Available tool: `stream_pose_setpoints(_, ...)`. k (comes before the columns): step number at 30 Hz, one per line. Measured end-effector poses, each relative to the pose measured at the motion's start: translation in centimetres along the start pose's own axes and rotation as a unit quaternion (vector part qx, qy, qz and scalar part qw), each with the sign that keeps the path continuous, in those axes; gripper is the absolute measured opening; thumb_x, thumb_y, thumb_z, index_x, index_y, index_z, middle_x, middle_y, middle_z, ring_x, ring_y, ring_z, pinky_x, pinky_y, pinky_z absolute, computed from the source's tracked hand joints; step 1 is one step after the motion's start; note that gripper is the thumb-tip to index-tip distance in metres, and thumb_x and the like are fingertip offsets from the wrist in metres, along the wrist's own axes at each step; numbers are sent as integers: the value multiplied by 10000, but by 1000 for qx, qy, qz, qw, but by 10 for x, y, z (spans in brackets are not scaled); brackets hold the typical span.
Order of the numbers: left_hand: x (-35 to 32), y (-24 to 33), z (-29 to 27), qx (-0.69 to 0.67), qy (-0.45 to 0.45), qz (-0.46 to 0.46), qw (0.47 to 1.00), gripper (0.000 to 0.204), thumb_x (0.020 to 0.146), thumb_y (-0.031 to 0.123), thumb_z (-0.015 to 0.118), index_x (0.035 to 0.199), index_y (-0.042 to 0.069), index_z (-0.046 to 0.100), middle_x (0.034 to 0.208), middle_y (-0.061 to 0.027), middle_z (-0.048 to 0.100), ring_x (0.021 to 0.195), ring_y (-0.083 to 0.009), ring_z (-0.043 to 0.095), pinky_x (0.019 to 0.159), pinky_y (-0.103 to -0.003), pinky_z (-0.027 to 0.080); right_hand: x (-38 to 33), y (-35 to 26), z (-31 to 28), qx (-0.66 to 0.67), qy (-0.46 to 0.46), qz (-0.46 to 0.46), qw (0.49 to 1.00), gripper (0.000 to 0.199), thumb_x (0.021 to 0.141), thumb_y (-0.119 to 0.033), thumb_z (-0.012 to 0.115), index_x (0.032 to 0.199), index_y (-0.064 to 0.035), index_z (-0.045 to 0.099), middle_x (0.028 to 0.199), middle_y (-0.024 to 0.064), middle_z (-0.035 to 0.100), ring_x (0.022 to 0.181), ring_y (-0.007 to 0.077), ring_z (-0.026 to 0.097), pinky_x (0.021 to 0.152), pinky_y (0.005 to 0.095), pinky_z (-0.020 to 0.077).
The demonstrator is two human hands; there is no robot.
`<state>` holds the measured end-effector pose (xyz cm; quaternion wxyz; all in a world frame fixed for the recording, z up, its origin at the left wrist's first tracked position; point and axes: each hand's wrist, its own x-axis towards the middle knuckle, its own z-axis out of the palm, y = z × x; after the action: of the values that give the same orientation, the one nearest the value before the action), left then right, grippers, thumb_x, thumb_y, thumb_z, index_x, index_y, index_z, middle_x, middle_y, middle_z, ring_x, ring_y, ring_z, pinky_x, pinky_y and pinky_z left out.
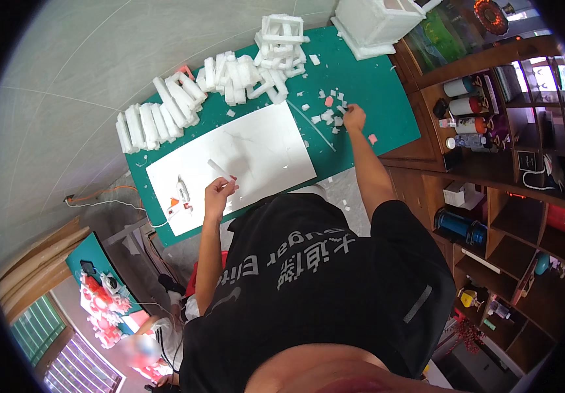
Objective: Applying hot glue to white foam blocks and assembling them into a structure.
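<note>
White strip [217, 168] looks slim, straight and plain-sided

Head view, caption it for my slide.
Left hand holds a white strip above a white sheet; right hand at small scraps on green table.

Strip [217, 169] and board [276, 150] are white — table [388, 114] green.

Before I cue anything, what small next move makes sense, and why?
Probably bring a small white piece to the white strip with the right hand: it is right by the scattered pieces, while the left hand holds the strip over the white board.
</note>
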<state>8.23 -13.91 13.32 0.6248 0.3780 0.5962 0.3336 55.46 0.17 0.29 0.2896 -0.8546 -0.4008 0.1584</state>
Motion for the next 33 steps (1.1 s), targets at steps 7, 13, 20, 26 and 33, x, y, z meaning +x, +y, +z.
stream_pose_setpoints(7,-9,-6,-8,9,18,-31,999,221,884,135,629,1040,-19,646,1004,-86,671,863,-171,650,770,-273,473,7,18,-6,-167,-131,41,976,332,721,-193,747,1029,-104,660,1114,153,613,1068,338,576,905,412,482)
stream_pose_setpoints(13,-4,-5,-5,9,11,-23,1000,208,898,145,638,1037,-9,654,965,-66,682,827,-145,664,732,-251,491,7,25,1,-145,-131,-47,980,263,719,-202,723,933,-60,667,920,139,693,901,335,652,817,419,514)
stream_pose_setpoints(20,3,-2,-3,12,10,-29,999,196,906,140,629,1032,-8,652,968,-67,683,833,-141,664,734,-253,494,-32,12,6,-2,-262,-67,963,298,724,-244,738,917,-36,649,854,87,695,768,214,668,698,337,525)
stream_pose_setpoints(26,2,-7,-4,2,-2,-34,999,203,906,149,630,1042,0,649,978,-62,682,825,-141,663,735,-254,493,-66,-3,6,-5,-186,-101,977,292,701,-208,745,893,-17,636,796,104,674,732,246,655,700,351,519)
stream_pose_setpoints(33,2,-9,-4,2,0,-39,999,212,908,160,627,1048,2,646,975,-63,680,826,-142,661,736,-255,489,-110,3,18,4,-141,-111,984,301,674,-110,741,895,-18,558,822,125,648,773,278,643,718,379,507)
